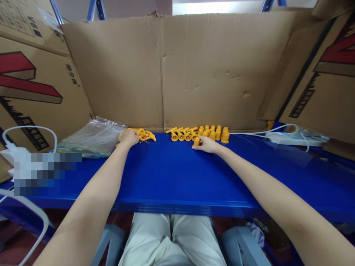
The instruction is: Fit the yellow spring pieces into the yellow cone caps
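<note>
My left hand (129, 137) rests on a small pile of loose yellow plastic parts (144, 135) at the back left of the blue table (177, 177); its fingers curl down over them. My right hand (206, 144) lies at the back centre, fingers pinched on one upright yellow piece (196, 141). Just behind it stand a row of yellow hook-shaped parts (181, 133) and a cluster of upright yellow caps (215, 133).
Cardboard walls (210, 70) close off the back and both sides. A clear plastic bag (94, 137) lies left of the pile. A white power strip (294, 138) with cable sits at the right, and a white cable (30, 129) at the left.
</note>
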Available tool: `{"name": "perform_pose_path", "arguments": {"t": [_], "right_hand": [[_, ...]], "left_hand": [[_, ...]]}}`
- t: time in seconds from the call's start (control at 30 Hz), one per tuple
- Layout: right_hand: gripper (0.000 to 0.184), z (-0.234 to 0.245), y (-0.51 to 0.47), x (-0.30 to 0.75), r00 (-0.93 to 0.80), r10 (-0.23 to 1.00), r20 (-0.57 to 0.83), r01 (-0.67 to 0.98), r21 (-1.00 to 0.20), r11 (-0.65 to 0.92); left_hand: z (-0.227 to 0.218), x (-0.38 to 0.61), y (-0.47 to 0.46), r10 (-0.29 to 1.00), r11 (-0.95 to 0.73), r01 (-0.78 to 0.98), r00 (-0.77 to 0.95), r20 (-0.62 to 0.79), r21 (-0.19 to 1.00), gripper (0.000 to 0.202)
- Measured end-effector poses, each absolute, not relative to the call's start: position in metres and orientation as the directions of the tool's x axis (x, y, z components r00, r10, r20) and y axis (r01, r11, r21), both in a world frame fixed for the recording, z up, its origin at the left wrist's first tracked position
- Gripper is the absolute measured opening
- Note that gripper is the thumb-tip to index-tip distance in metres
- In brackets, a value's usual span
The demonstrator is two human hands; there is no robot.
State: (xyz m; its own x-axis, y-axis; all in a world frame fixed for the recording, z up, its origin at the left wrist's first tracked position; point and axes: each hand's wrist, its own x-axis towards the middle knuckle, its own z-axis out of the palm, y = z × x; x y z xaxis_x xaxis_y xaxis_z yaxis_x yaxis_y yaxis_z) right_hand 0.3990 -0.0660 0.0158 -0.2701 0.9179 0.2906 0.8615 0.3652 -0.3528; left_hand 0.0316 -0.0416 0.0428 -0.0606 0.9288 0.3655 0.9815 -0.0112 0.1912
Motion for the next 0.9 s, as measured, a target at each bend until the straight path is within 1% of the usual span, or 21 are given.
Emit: {"name": "perform_pose_path", "arguments": {"t": [0.03, 0.1, 0.23, 0.37, 0.43, 0.5, 0.63, 0.77, 0.9], "right_hand": [[0.036, 0.016, -0.066, 0.399, -0.272, 0.917, 0.293, 0.862, -0.35, 0.367], [0.035, 0.017, -0.068, 0.398, -0.263, 0.923, 0.282, 0.868, -0.349, 0.354], [0.03, 0.02, -0.073, 0.394, -0.225, 0.945, 0.236, 0.889, -0.347, 0.298], [0.026, 0.021, -0.075, 0.391, -0.243, 0.936, 0.253, 0.904, -0.292, 0.313], [0.024, 0.02, -0.076, 0.389, -0.28, 0.92, 0.272, 0.906, -0.243, 0.348], [0.021, 0.02, -0.076, 0.388, -0.327, 0.897, 0.299, 0.898, -0.198, 0.393], [0.025, 0.022, -0.079, 0.385, -0.401, 0.85, 0.342, 0.87, -0.149, 0.47], [0.025, 0.025, -0.081, 0.383, -0.439, 0.828, 0.349, 0.861, -0.099, 0.499], [0.026, 0.023, -0.08, 0.381, -0.453, 0.818, 0.353, 0.862, -0.059, 0.503]], "left_hand": [[0.043, 0.032, -0.044, 0.916, 0.084, 0.977, -0.153, 0.37, 0.195, 0.018], [0.046, 0.036, -0.049, 0.904, 0.148, 0.973, -0.206, 0.375, 0.178, 0.02], [0.051, 0.041, -0.058, 0.888, 0.114, 0.983, -0.166, 0.429, 0.144, 0.026], [0.056, 0.046, -0.058, 0.856, 0.08, 0.98, -0.161, 0.492, 0.181, 0.026], [0.058, 0.054, -0.057, 0.858, 0.014, 0.981, -0.11, 0.502, 0.192, 0.025], [0.058, 0.066, -0.06, 0.863, -0.08, 0.982, -0.017, 0.505, 0.17, 0.025], [0.056, 0.098, -0.073, 0.882, -0.228, 0.968, 0.158, 0.444, 0.109, 0.028], [0.051, 0.123, -0.087, 0.891, -0.296, 0.953, 0.253, 0.376, 0.061, 0.031], [0.048, 0.129, -0.09, 0.893, -0.322, 0.946, 0.292, 0.343, 0.034, 0.032]]}}
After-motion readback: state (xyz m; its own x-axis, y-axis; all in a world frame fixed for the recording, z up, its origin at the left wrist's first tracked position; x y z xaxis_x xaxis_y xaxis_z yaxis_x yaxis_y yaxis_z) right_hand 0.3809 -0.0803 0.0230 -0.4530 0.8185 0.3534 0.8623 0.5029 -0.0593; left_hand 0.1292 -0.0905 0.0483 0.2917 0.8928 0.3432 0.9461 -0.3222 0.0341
